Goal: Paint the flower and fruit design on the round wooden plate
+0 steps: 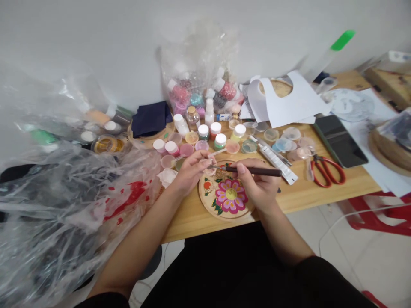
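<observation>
My left hand [194, 169] is closed around what looks like a small pale plastic cup [210, 171], largely hidden by the fingers. A white stick [218, 152] juts out beside those fingertips. In my right hand [261, 184] is a dark-handled tool [266, 171] with a thin metal shaft, pointing left. Its tip meets the cup at my left fingers; the tip's shape is too small to tell. Below both hands lies a round wooden plaque [210, 204] with a pink flower [231, 195], orange blossoms and green leaves.
Several paint jars [215, 129] and small plastic cups [249, 146] stand behind my hands. To the right lie a white tube [278, 162], red-handled pliers [327, 171] and a phone [341, 140]. Crumpled clear plastic [80, 205] covers the left side. A red stool [382, 214] stands at right.
</observation>
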`<state>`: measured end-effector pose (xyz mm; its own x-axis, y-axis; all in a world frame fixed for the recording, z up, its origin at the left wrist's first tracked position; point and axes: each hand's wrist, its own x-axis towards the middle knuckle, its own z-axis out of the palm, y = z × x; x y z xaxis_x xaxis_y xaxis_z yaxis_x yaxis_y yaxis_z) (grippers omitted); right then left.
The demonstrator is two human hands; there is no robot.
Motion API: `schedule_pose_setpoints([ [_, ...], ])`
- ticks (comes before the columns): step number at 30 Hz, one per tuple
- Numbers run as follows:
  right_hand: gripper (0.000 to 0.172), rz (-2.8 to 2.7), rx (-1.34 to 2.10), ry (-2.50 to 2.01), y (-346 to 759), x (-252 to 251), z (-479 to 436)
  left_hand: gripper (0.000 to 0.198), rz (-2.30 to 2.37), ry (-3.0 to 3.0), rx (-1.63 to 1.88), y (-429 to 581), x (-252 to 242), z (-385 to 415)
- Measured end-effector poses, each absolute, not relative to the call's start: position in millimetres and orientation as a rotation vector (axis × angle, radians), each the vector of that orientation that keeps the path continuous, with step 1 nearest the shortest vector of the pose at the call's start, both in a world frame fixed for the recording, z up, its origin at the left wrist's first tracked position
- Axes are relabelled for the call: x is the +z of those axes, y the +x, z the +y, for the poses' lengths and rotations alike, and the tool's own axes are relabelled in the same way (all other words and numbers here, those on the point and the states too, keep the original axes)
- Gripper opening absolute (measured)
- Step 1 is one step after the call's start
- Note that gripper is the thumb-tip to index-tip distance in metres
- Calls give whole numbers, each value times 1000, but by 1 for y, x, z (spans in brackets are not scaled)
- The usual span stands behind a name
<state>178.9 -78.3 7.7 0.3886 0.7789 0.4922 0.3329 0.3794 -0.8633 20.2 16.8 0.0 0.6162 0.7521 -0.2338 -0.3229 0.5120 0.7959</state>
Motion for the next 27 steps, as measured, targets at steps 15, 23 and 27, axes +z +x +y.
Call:
schedule_pose_setpoints([
  [15, 25, -916, 497, -1164, 181, 5, -74, 27, 632, 739, 712, 20, 1, 17],
  [23, 16, -1042, 523, -1166, 184, 1, -79, 20, 635, 785, 714, 21, 3, 16],
  [27, 8, -1095, 539, -1114, 186, -1, -80, 29, 609, 773, 720, 21, 2, 17],
])
